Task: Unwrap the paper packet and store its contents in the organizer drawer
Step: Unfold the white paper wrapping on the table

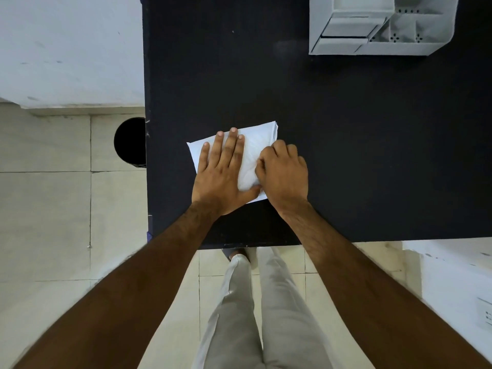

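A folded white paper packet [257,145] lies on the black table [346,145], near its front left. My left hand [222,171] rests flat on the packet's left half, fingers spread, pressing it down. My right hand [283,173] is at the packet's right edge with its fingers curled onto the paper, pinching a fold. The packet's contents are hidden inside. A white desk organizer [383,25] with a drawer [343,35] and several open compartments stands at the table's far right.
The table's left edge runs beside a tiled floor, where a black round bin [130,142] stands against it. The front edge is just behind my wrists. A white surface [458,275] sits lower right. My legs [255,310] show below the table.
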